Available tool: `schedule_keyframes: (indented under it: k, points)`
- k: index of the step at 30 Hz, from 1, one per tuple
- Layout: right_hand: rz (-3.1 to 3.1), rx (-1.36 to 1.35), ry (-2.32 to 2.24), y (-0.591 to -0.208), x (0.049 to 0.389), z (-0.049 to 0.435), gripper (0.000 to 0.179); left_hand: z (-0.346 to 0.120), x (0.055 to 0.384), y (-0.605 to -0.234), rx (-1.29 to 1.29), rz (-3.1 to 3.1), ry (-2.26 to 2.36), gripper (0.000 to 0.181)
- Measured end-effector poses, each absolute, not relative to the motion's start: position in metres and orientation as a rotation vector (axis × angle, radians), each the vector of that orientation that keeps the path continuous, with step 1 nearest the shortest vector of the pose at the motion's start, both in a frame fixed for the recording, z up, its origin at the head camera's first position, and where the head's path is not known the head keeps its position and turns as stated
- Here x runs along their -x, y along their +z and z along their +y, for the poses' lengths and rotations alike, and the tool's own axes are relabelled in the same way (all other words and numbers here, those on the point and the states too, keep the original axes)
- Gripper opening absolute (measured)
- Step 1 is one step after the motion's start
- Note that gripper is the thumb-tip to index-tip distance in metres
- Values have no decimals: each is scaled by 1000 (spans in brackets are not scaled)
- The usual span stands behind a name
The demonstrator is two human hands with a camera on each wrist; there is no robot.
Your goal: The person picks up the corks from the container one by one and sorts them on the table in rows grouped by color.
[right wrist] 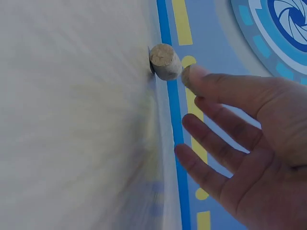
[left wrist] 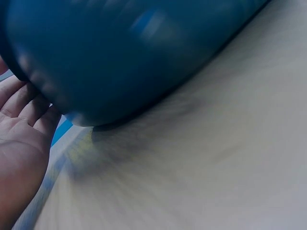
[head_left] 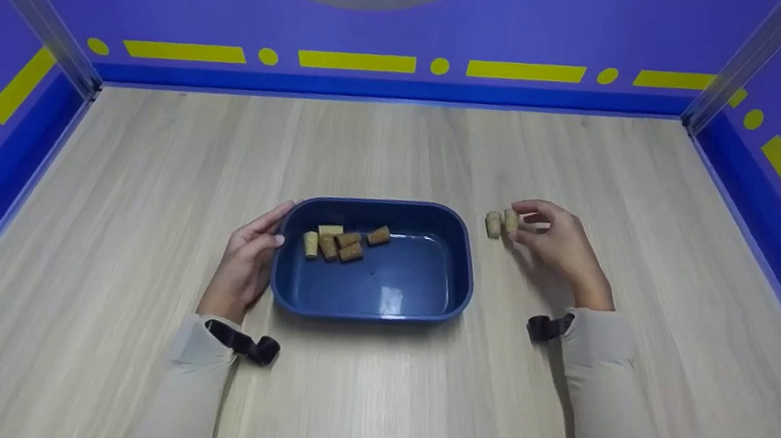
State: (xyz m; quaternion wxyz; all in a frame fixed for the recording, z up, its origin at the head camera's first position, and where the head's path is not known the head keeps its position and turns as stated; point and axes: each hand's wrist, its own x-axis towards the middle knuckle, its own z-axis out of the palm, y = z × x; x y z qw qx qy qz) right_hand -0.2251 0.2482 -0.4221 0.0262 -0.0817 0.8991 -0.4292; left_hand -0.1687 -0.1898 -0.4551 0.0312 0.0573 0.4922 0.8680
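Six corks [head_left: 328,247] in the blue box [head_left: 421,276], left hand [head_left: 247,255] straight-fingered against its side, right hand [head_left: 558,242] pinches a seventh cork [head_left: 511,221] beside an eighth cork [head_left: 493,225]

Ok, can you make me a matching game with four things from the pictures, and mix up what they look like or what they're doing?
Things:
1. left hand
2. right hand
3. tub
4. table

Clues:
A. pale, with a wood pattern
B. pinching a cork
C. dark blue, with corks inside
D. touching the outside of something blue

Right pairs: 1-D, 2-B, 3-C, 4-A
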Motion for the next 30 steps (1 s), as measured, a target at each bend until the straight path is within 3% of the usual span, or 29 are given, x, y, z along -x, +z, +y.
schedule_keyframes:
  k: [7, 30]
  points:
    - [2734, 118, -1299, -425, 230, 247, 43, -192, 169, -453, -175, 1514, 2687, 52]
    - [2730, 131, -1257, -434, 230, 248, 49, -188, 170, -453, -99, 1558, 2665, 54]
